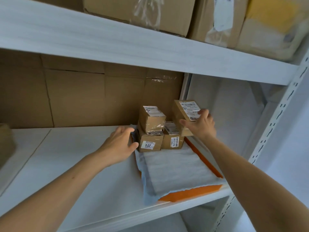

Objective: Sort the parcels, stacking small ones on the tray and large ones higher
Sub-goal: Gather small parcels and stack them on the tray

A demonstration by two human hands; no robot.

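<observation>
An orange tray [192, 194] lined with white foam sits on the middle shelf at the right. At its far end stand three small cardboard parcels: one with a "20" label [150, 143], one beside it [173, 139], and a third [152, 118] stacked on top. My right hand [200, 125] grips a fourth small parcel [184, 113], tilted, just right of and above the stack. My left hand [120, 144] rests with fingers apart on the tray's left edge, touching the "20" parcel's side.
Large cardboard boxes [150, 12] and a yellow padded parcel [274, 25] fill the upper shelf [117, 42]. Flattened cardboard [83, 96] lines the back. A brown box [6, 144] sits at the far left. A perforated metal upright [275, 128] stands at the right.
</observation>
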